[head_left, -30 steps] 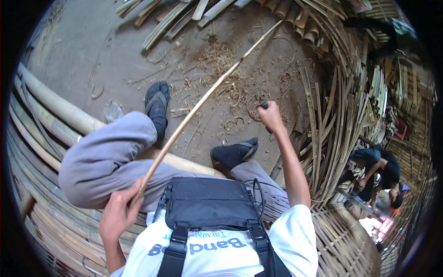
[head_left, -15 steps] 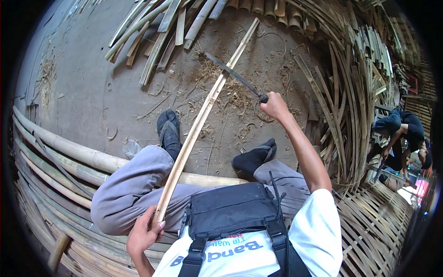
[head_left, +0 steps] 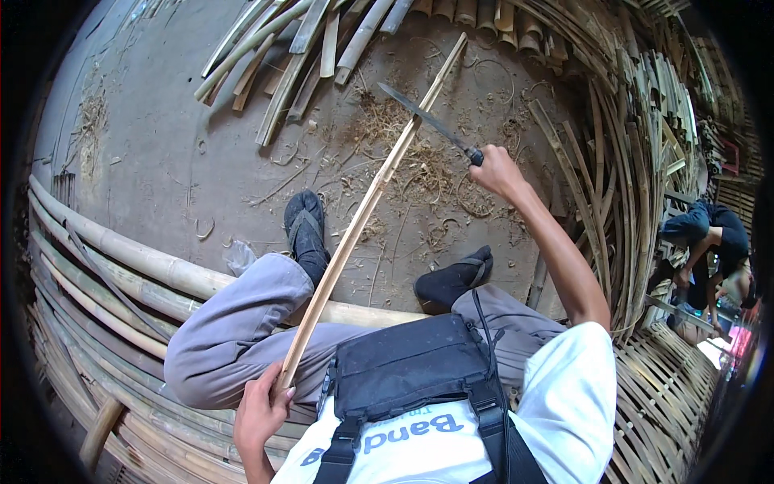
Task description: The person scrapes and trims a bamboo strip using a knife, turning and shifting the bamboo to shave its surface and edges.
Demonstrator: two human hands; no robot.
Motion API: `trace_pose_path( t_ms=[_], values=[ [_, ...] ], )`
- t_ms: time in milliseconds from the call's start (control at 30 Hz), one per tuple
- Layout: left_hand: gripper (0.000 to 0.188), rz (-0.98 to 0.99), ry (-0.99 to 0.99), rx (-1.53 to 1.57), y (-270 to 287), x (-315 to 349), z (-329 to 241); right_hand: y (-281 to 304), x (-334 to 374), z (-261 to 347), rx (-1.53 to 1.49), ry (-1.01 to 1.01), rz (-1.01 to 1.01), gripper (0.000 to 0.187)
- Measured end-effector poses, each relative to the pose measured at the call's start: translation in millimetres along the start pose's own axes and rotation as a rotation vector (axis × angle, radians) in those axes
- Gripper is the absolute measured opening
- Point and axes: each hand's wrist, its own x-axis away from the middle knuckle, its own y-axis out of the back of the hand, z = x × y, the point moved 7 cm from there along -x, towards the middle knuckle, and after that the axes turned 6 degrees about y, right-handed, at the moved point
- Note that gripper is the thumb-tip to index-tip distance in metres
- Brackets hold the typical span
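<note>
A long pale split bamboo strip (head_left: pixel 355 226) slants from my lap up to the floor at the far side. Its near end is gripped by my left hand (head_left: pixel 262 410), with the fingers wrapped round it beside my thigh. My right hand (head_left: pixel 498 173) is closed on the dark handle of a long-bladed knife (head_left: pixel 439 127). The blade lies across the strip near its far end and appears to touch it. Its tip points to the upper left, past the strip.
Curled shavings (head_left: pixel 419 165) litter the floor around the strip. Split bamboo pieces (head_left: pixel 302 48) lie at the far side, with more stacked strips (head_left: pixel 605 169) on the right. Bamboo poles (head_left: pixel 137 246) form the seat beneath me. Another person (head_left: pixel 713 234) crouches at the far right.
My right hand and the knife have shifted slightly right within the view, and the strip's visible face has narrowed a little. Both hands keep their hold. The whole view has moved slightly too.
</note>
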Motion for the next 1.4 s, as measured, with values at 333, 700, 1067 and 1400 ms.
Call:
trace_pose_path(
  t_ms=[333, 700, 1067, 1400],
  values=[
    [0.046, -0.102, -0.108, -0.047, -4.7, 0.4, 2.8, -19.2, -20.5, -51.4, -0.059, -0.073, -0.118, 0.026],
    [0.046, 0.016, 0.007, 0.05, -11.3, 7.8, 8.7, -22.8, -35.2, -75.6, -0.08, -0.144, -0.157, 0.025],
    [0.036, 0.017, 0.309, -0.54, 91.1, 95.1, 36.2, -71.2, 48.7, -21.4, -0.289, 0.041, -0.117, 0.026],
    [0.044, -0.066, -0.389, 0.119, -18.0, -137.4, -107.6, -89.3, 64.2, -6.3, -0.31, 0.037, -0.132, 0.026]
  ],
)
